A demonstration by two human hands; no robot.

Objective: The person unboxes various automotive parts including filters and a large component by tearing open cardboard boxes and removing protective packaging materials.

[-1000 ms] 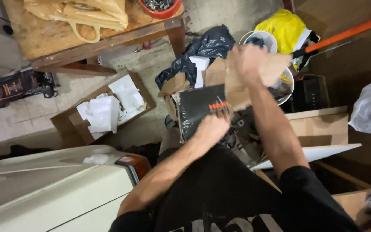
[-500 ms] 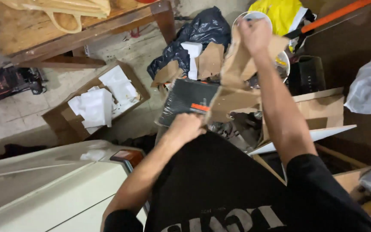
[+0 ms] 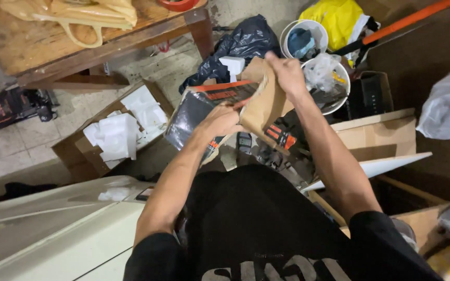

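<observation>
Both hands held a box, black with orange trim, in the air above the cluttered floor. The left hand gripped its lower edge, fingers clamped on the card. The right hand pinched the raised brown flap, fingers closed on its top. Two white buckets stood just beyond. A wooden bench stood to the left.

A black, orange-trimmed cardboard box is held tilted, brown flap raised.

Left hand and right hand grip a black-and-orange cardboard box.
</observation>
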